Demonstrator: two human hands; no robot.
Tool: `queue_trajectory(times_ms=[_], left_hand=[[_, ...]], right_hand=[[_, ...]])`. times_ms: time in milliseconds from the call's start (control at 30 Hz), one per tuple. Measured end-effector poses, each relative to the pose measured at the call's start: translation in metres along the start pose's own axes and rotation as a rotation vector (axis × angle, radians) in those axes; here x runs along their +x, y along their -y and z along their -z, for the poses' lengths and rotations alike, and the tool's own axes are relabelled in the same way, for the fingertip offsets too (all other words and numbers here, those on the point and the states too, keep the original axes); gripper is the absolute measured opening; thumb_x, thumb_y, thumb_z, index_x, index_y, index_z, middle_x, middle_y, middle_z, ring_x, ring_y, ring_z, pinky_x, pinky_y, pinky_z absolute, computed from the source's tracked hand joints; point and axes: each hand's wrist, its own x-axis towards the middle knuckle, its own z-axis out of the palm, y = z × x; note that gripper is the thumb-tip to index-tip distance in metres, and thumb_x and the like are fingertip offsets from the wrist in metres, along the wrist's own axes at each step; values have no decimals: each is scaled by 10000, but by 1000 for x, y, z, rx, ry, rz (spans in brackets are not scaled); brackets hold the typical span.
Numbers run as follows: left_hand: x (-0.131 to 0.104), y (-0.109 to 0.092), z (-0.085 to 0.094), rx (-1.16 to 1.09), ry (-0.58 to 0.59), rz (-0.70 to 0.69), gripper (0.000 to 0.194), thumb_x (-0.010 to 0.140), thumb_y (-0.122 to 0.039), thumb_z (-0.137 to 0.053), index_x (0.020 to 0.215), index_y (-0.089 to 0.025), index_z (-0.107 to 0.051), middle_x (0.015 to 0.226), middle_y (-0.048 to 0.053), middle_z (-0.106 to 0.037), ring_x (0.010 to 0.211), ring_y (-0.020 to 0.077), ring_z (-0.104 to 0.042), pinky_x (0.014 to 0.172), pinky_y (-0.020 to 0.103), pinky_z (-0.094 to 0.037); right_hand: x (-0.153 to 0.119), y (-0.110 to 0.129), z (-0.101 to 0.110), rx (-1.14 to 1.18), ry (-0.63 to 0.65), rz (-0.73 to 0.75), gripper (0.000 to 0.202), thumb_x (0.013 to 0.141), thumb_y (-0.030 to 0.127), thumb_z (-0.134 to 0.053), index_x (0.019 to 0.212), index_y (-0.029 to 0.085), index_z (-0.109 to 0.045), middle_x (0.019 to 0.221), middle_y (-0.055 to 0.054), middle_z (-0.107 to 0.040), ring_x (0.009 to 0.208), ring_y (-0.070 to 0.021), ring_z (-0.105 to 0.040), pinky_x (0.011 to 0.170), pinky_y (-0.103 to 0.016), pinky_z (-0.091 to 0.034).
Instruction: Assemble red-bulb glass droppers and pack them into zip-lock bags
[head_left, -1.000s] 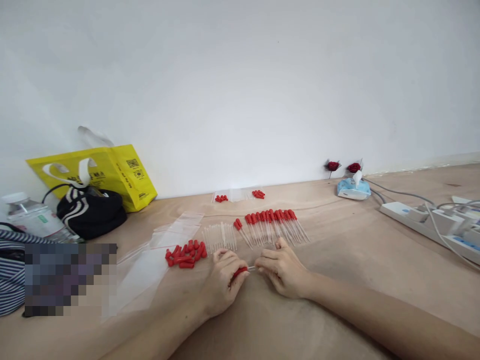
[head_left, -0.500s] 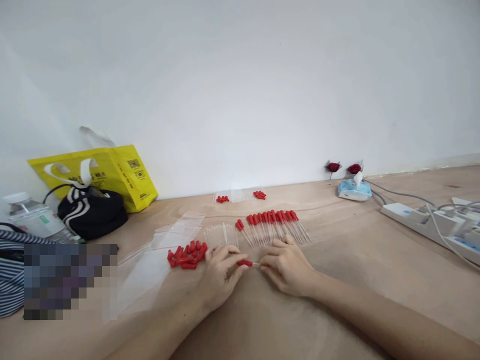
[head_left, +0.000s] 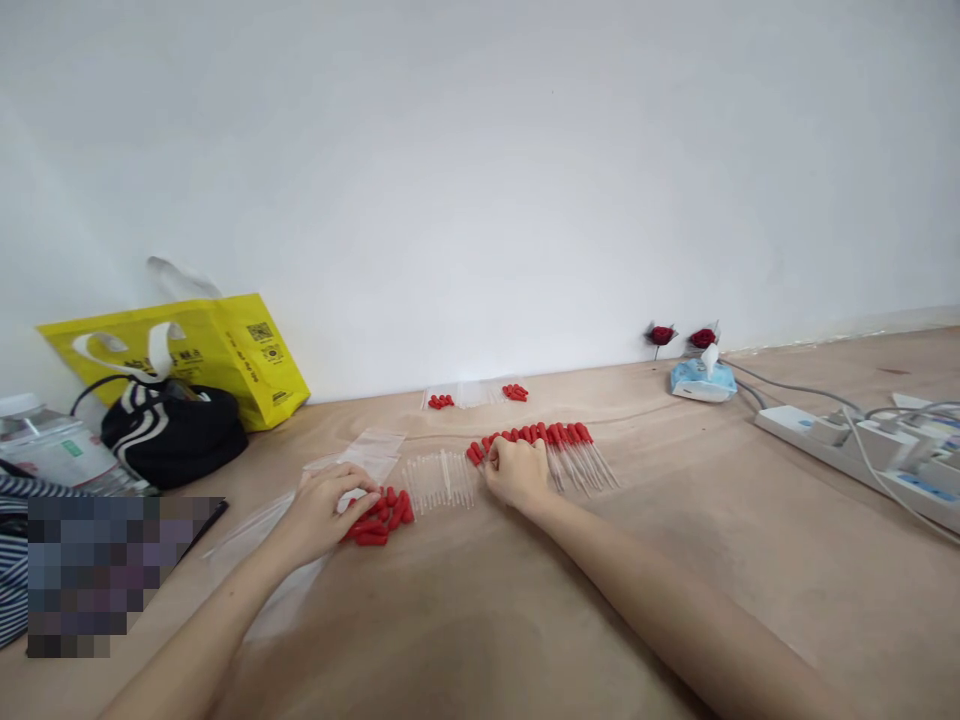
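Note:
My left hand (head_left: 326, 510) is over the left edge of a pile of red rubber bulbs (head_left: 392, 508), its fingers curled together; what they pinch, if anything, is hidden. My right hand (head_left: 517, 470) is closed at the left part of a row of red-capped glass droppers (head_left: 577, 455), its fingertips at the red caps. Whether it grips one dropper is hidden by the fingers. Between my hands lies a row of bare glass tubes (head_left: 439, 482). Clear plastic bags (head_left: 375, 450) lie behind and under my left hand.
Small bags with red bulbs (head_left: 514, 393) lie near the wall. At left are a yellow bag (head_left: 262, 370), a black pouch (head_left: 180, 435) and a bottle (head_left: 60, 445). A tissue pack (head_left: 703, 381) and a power strip (head_left: 795, 424) with cables are at right.
My hands have moved apart, the left to the red bulb pile, the right up to the dropper row. The dropper once held between them is no longer there. The view has shifted slightly.

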Motion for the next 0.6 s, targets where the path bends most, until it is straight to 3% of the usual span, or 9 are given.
queue_trajectory(times_ms=[233,333,533,600], left_hand=[[0,1,3,2,53,99,287,711,-424,-445,671,-206,-628,739,29,-659,714,197,-573,631,259,-385],[-1,7,1,5,51,168,286,697,-423,-435,679,-209,-624,758,27,-661,717,198,-575,568,240,-378],[-4,25,-16,33,-126,449,262,667,-442,-451,574,-200,-491,599,-5,-608,574,167,-544,521,229,-362],[-5,30,-21,0,-127,541,272,662,-457,-457,571,-202,-481,554,-15,-586,539,165,-541,500,229,-357]], right_hand=[[0,8,4,-19,8,48,208,759,272,-426,766,201,-620,785,-60,-659,801,-195,-560,721,-340,-221],[1,20,6,-58,102,42,232,749,287,-427,761,187,-636,799,-82,-661,791,-208,-568,734,-356,-232],[8,37,2,-97,219,-29,229,697,263,-483,808,145,-646,830,-134,-659,779,-233,-591,785,-394,-243],[12,38,2,-90,241,-54,220,689,259,-496,808,154,-648,840,-138,-660,782,-237,-597,802,-408,-242]])
